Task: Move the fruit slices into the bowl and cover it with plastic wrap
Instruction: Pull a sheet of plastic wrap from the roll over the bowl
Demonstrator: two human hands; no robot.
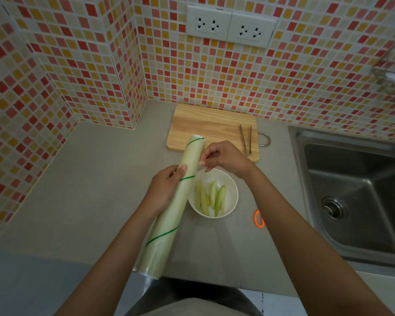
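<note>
1. Currently the pale green fruit slices [211, 198] lie in the round white bowl [232, 201] on the grey countertop [96, 179]; by my judgement the transfer step is done and only the covering remains.
2. Risk: the film edge may be hard to find or lift. If the right fingertips slip, the wrap clings back to the roll and nothing unrolls.
3. Risk: the roll is held slanted above the bowl's left rim. A sharp tug could swing its lower end or knock the bowl, which sits near the counter's front edge.
4. Risk: thin film pulled unevenly may fold on itself or tear crooked.
5. Grip, left hand [167, 188]: wrapped round the middle of the long pale green roll of plastic wrap with green stripes [176, 201], thumb on top, holding it clear of the counter.
6. Grip, right hand [224, 159]: fingers drawn together in a pinch at the roll's upper part, seemingly on the film edge; whether film is actually lifted, I cannot tell.
7. The wooden cutting board [205, 128] carries only metal tongs [246, 139].
</note>
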